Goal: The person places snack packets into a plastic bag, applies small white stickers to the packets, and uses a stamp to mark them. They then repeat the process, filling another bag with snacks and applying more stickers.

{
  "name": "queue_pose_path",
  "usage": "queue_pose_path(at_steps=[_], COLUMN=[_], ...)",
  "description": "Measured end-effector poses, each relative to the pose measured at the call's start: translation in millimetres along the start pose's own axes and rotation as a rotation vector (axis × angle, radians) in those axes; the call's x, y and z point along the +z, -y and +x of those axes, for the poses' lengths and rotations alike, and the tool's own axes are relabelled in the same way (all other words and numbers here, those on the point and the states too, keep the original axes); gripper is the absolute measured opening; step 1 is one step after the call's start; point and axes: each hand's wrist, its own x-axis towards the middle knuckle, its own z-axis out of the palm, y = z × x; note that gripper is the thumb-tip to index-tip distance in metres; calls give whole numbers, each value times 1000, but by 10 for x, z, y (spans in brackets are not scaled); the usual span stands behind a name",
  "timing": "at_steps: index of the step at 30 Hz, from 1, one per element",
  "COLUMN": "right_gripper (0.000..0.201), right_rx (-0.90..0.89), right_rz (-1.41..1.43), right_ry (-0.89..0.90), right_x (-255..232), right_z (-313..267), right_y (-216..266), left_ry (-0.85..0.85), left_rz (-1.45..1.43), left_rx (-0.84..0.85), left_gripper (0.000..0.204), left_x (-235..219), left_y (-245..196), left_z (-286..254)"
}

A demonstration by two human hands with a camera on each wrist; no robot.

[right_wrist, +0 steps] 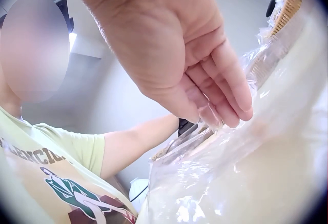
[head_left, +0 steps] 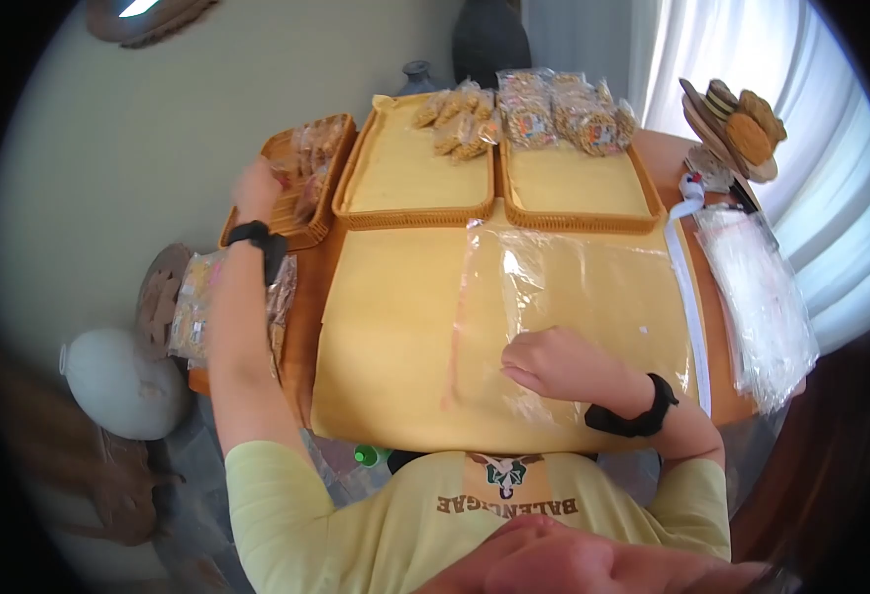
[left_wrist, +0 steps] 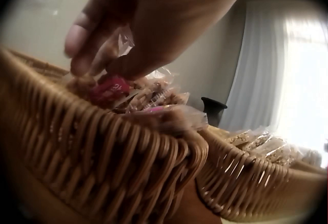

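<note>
My left hand (head_left: 257,190) reaches into the small wicker basket (head_left: 308,234) at the left, blurred in the head view. In the left wrist view its thumb and fingers close round a clear snack packet with a pink label (left_wrist: 110,88), among other packets. Over the mat, my right hand (head_left: 564,361) has bent fingers at a large clear plastic bag (head_left: 593,272) spread flat. The right wrist view shows its thumb and fingertips pinching the film of the bag (right_wrist: 210,160). Black bands circle both wrists.
Two lined wicker trays (head_left: 415,216) (head_left: 588,220) stand at the back with bagged snacks (head_left: 465,114) and round packets (head_left: 593,129). A stack of clear bags (head_left: 757,297) and a white tape strip (head_left: 689,297) lie right. More packets (head_left: 193,307) lie left, near a white vase (head_left: 123,381).
</note>
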Motion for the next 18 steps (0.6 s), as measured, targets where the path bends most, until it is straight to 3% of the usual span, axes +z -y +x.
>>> queue_pose_path(at_steps=[2, 4, 6, 8, 10, 12, 15, 18], right_gripper=[18, 16, 14, 9, 7, 6, 8, 8], right_rx=[-47, -34, -41, -84, -95, -101, -102, -119], right_rz=[19, -8, -44, -156, -185, -214, -223, -285], right_ry=[-36, -44, -52, -54, -88, -123, -173, -191], right_x=[-19, -19, -22, -20, -22, -38, -121, -195], right_z=[-12, -24, -27, -26, -35, -52, -106, -157], right_y=[-2, 1, 4, 15, 23, 39, 111, 162], left_ry=[-109, 132, 440, 750, 1082, 1296, 1414, 1427], left_rz=[-60, -667, -1102, -1328, -1367, -1372, -1414, -1477], left_rx=[126, 45, 192, 281, 269, 184, 83, 46], left_gripper=[27, 35, 38, 36, 34, 26, 22, 19], left_x=[-73, -829, -1151, -1294, -1127, -1039, -890, -743], left_y=[67, -350, -631, -956, -1148, -1301, -1457, -1477], left_z=[130, -259, -613, -1058, -1384, -1624, -1755, -1707])
